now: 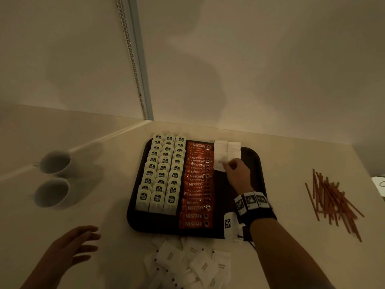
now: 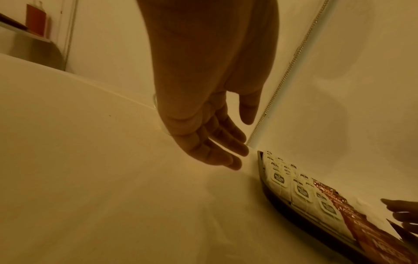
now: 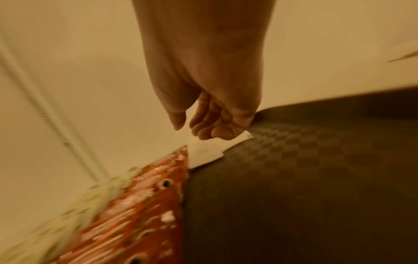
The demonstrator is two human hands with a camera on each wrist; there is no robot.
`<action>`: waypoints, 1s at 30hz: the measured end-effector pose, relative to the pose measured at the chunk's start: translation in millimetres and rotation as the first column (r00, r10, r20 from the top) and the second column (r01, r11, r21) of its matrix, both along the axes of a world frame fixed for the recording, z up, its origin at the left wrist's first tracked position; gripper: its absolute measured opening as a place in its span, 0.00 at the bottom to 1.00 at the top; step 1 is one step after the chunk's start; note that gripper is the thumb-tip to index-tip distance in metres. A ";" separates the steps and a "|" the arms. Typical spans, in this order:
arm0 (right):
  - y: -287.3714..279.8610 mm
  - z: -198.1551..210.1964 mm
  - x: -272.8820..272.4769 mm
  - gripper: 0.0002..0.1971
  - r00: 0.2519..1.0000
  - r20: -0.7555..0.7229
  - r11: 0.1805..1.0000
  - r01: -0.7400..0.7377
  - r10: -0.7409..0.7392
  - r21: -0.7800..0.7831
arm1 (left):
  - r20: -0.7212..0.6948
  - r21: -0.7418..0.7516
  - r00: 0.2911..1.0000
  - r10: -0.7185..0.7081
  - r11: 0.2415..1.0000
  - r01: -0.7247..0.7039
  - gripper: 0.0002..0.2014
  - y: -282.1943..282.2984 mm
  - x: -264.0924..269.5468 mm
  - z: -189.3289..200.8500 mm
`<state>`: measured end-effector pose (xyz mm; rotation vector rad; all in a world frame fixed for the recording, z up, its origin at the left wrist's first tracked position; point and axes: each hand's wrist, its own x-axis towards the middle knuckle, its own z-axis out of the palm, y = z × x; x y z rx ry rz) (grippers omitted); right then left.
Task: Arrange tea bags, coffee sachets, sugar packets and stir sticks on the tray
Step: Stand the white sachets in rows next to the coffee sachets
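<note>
A dark tray (image 1: 220, 197) holds three columns of tea bags (image 1: 162, 174), a column of red coffee sachets (image 1: 198, 184) and two short rows of white sugar packets (image 1: 227, 149) at its far side. My right hand (image 1: 229, 163) reaches over the tray's bare right part, fingers curled on a sugar packet (image 3: 205, 153) at the near end of the row beside the sachets (image 3: 147, 205). My left hand (image 1: 83, 245) hovers over the table left of the tray, fingers straight and spread (image 2: 243, 141), holding nothing. Loose sugar packets (image 1: 191, 263) lie heaped in front of the tray.
A pile of brown stir sticks (image 1: 331, 199) lies on the table right of the tray. Two white cups (image 1: 55, 163) (image 1: 51, 192) stand at the left. A wall runs behind the tray, and a white sheet (image 1: 379, 184) shows at the right edge.
</note>
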<state>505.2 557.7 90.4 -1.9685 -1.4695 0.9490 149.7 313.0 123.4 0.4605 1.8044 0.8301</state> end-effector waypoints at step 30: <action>-219.0 -3.9 -22.7 0.23 0.898 0.174 0.893 -0.346 0.404 -0.287 | 0.011 0.152 1.000 -0.024 0.988 0.022 0.11 -112.1 -33.9 -13.8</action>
